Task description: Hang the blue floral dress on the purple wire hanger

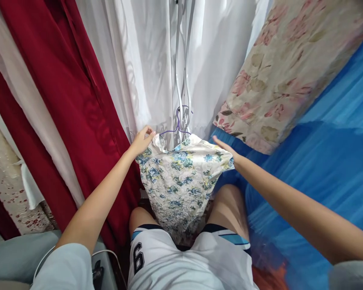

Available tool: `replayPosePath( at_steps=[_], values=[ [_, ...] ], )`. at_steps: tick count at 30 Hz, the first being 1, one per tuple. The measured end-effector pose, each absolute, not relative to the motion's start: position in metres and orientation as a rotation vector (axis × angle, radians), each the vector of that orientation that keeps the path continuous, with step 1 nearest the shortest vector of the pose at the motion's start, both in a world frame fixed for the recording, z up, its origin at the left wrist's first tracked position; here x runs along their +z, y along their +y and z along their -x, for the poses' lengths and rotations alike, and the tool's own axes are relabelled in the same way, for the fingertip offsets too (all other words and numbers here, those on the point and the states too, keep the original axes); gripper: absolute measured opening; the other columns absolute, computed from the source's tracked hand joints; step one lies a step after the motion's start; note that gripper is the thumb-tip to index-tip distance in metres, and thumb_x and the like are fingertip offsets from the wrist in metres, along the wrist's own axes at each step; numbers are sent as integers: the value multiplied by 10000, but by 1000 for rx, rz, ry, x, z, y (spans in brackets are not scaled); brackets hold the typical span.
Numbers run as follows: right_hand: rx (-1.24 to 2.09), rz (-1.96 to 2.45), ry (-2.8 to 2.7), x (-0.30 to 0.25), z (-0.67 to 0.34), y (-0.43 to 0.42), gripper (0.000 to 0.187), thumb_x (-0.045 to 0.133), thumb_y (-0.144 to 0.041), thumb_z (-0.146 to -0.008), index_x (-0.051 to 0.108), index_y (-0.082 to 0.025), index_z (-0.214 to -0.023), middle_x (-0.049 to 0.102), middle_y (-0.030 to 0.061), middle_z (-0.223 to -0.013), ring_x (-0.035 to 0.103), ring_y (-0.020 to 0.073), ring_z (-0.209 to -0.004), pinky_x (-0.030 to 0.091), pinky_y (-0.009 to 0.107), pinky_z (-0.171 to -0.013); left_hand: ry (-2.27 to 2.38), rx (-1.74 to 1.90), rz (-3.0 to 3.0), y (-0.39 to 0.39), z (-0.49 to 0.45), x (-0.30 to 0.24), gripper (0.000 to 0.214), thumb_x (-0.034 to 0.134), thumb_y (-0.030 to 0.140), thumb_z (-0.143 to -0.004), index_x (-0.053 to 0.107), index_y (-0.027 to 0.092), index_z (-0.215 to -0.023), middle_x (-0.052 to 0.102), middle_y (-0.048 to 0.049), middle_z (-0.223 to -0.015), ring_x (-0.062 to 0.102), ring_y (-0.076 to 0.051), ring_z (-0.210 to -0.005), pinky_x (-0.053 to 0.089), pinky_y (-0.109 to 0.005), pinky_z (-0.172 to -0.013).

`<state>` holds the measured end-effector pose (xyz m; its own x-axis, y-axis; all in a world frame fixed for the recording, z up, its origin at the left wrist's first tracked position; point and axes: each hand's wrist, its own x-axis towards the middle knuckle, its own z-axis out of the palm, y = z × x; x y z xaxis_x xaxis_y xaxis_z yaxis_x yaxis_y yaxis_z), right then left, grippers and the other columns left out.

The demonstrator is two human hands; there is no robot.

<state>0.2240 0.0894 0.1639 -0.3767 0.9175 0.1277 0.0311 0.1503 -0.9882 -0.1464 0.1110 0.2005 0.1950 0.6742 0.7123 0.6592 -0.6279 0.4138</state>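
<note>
A white short-sleeved garment (184, 181) with blue and yellow flowers hangs on a thin purple hanger (178, 125), its lower end between my knees. The hanger's hook is caught on a white curved metal frame (179, 76). My left hand (142, 141) is closed at the garment's left shoulder, fingers bent onto the cloth beside the ruffled neckline. At the opposite side, my right hand (225, 146) reaches behind the sleeve with one digit stretched out along its upper edge. The sleeve hides the rest of that hand.
Dark red curtains (75, 104) hang on the left and white curtains (148, 60) behind the frame. To the right are a pink-flowered cloth (269, 80) and blue sheer fabric (314, 169). A white cable (109, 253) and a grey cushioned surface (18, 253) lie lower left.
</note>
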Motion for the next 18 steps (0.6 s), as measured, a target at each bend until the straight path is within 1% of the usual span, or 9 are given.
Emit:
replayPosePath(
  at_steps=[2, 4, 6, 7, 10, 13, 15, 17, 18],
  values=[
    [1293, 916, -1524, 151, -233, 75, 675, 388, -767, -846, 707, -190, -991, 767, 104, -869, 726, 317, -825, 588, 449, -756, 1308, 1346, -2509, 98, 150, 199, 290, 452, 434, -952, 612, 192, -949, 652, -20, -887, 592, -168, -800, 452, -279, -766],
    [1119, 934, -1487, 138, -241, 59, 610, 437, -748, -850, 708, -204, -912, 760, 81, -847, 714, 291, -806, 581, 397, -737, 1299, 1333, -2581, 87, 151, 201, 295, 474, 423, -945, 653, 192, -988, 692, -26, -951, 619, -190, -882, 451, -282, -810],
    [909, 1010, -1528, 125, -250, 46, 543, 506, -711, -848, 693, -207, -778, 741, 61, -779, 686, 257, -731, 564, 344, -678, 1328, 1372, -2628, 78, 149, 206, 292, 502, 402, -933, 667, 194, -1054, 708, -36, -1042, 630, -209, -963, 446, -286, -847],
    [836, 1057, -1571, 119, -255, 42, 538, 519, -704, -846, 681, -206, -725, 728, 56, -740, 669, 245, -692, 553, 330, -645, 1353, 1376, -2647, 76, 148, 208, 294, 509, 398, -930, 671, 196, -1069, 711, -39, -1063, 632, -216, -981, 444, -287, -851],
    [739, 1196, -1756, 104, -272, 39, 580, 492, -725, -843, 671, -201, -668, 692, 51, -670, 632, 234, -638, 528, 322, -603, 1441, 1340, -2673, 73, 145, 212, 300, 506, 404, -931, 683, 202, -1064, 719, -42, -1049, 640, -227, -966, 446, -289, -823],
    [611, 1314, -1907, 96, -286, 43, 595, 490, -737, -832, 649, -197, -637, 664, 40, -641, 615, 239, -660, 518, 328, -640, 1484, 1336, -2644, 75, 145, 207, 312, 472, 414, -948, 681, 202, -1039, 721, -38, -1000, 644, -222, -929, 447, -286, -803],
    [592, 1303, -1932, 98, -290, 45, 555, 525, -726, -817, 663, -202, -699, 681, 37, -697, 633, 268, -773, 528, 347, -731, 1477, 1361, -2607, 77, 147, 201, 317, 458, 420, -953, 671, 203, -1043, 718, -35, -1008, 643, -220, -932, 450, -285, -816],
    [634, 1187, -1873, 106, -285, 45, 485, 582, -682, -809, 693, -221, -912, 718, 41, -867, 628, 298, -977, 515, 366, -859, 1443, 1380, -2576, 80, 147, 195, 316, 455, 422, -954, 662, 205, -1056, 714, -38, -1040, 640, -221, -951, 452, -286, -837],
    [649, 1117, -1830, 112, -280, 45, 472, 606, -651, -811, 679, -234, -1021, 720, 43, -959, 608, 295, -1055, 501, 362, -900, 1420, 1390, -2565, 81, 147, 192, 314, 457, 421, -953, 658, 207, -1066, 711, -41, -1057, 640, -223, -964, 453, -287, -844]
  ],
)
